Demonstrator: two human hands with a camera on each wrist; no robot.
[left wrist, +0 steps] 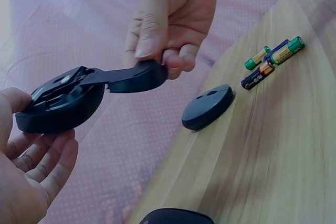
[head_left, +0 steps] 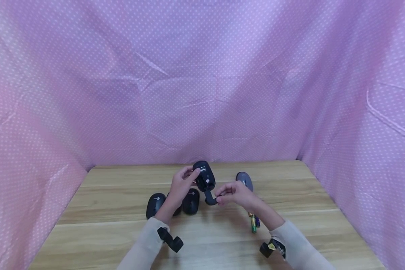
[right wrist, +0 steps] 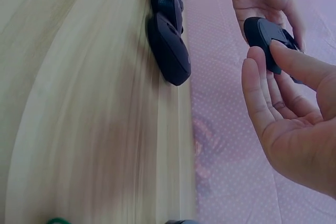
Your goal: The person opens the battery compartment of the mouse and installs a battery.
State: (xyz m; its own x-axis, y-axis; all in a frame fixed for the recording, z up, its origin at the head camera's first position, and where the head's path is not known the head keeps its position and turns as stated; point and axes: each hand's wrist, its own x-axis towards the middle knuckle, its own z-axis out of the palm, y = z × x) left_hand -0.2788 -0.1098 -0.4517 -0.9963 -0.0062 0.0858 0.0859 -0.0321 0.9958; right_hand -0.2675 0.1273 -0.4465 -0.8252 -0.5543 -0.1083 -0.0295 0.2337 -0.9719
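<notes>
My left hand (head_left: 180,186) grips a black computer mouse (head_left: 204,175) above the table, thumb on its underside, which faces me. In the left wrist view the mouse (left wrist: 63,100) shows an uncovered battery bay. A curved black cover (left wrist: 137,78) sticks out from one end, its inner end over or touching the mouse. Thumb and fingers of my right hand (head_left: 237,194) pinch the outer end of this cover. In the right wrist view, the right hand (right wrist: 299,114) partly hides the cover and mouse.
Several black mice, one a black mouse (head_left: 191,201), stand on the wooden table (head_left: 108,195) near my left forearm, which partly hides one. A grey mouse (head_left: 244,179) lies beyond my right hand. Several loose batteries (left wrist: 257,74) lie close together by it. Pink dotted cloth (head_left: 189,93) surrounds the table.
</notes>
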